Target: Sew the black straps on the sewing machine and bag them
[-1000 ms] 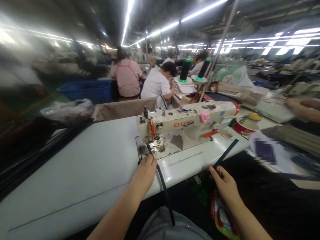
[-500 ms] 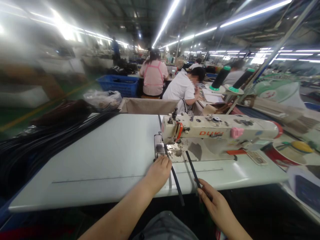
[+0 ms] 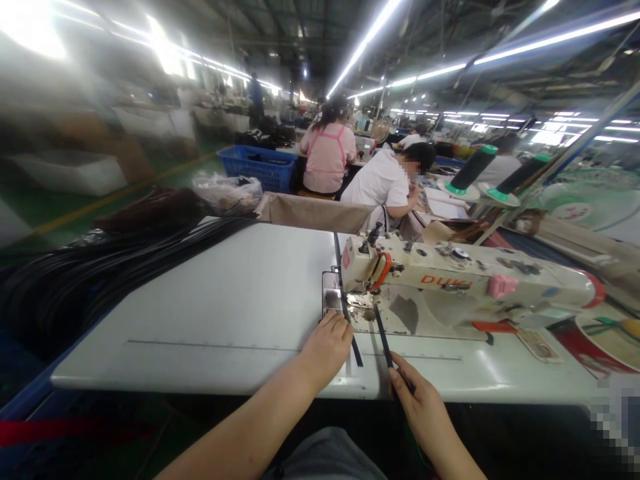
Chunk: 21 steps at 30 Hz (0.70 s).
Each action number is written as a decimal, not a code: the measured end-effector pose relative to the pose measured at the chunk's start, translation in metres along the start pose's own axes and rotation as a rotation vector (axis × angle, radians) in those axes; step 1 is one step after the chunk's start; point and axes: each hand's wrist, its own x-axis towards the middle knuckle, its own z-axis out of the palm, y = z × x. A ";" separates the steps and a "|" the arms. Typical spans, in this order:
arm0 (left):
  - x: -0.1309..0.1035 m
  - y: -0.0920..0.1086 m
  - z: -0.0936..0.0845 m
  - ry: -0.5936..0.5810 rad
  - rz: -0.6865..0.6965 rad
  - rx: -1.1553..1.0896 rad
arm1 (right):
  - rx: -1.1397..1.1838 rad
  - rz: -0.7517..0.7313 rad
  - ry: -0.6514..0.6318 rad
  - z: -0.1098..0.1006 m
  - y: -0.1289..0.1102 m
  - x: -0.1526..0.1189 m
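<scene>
A white sewing machine point(image 3: 450, 277) stands on the pale table. One narrow black strip point(image 3: 357, 352) runs under the left end of its head, with a short loose tail toward me. My left hand point(image 3: 329, 347) lies over this strip just before the needle area, fingers together and pressing it down; its fingertips are partly hidden. In my right hand point(image 3: 413, 387), a second black strip point(image 3: 383, 337) is pinched between thumb and fingers. The far end of that strip points at the machine's bed, right of the first one.
A long bundle of black strips point(image 3: 150, 260) lies along the table's left edge. Behind the table stands a cloth-lined bin point(image 3: 310, 212), with a blue crate point(image 3: 257, 168) farther back. Two thread cones point(image 3: 470, 170) rise at the right. Co-workers sit ahead.
The tail of the left strip has drawn away from me toward the machine and looks shorter. My view has turned slightly left. Both hands keep their hold.
</scene>
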 end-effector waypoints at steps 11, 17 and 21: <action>0.001 0.000 0.001 0.076 -0.038 -0.076 | 0.028 0.038 -0.032 0.004 -0.009 -0.005; 0.002 -0.003 0.005 0.076 -0.096 -0.143 | 0.019 0.045 -0.014 0.005 -0.007 -0.005; 0.003 -0.008 0.004 0.042 -0.181 -0.207 | 0.023 0.031 -0.027 0.006 -0.006 -0.006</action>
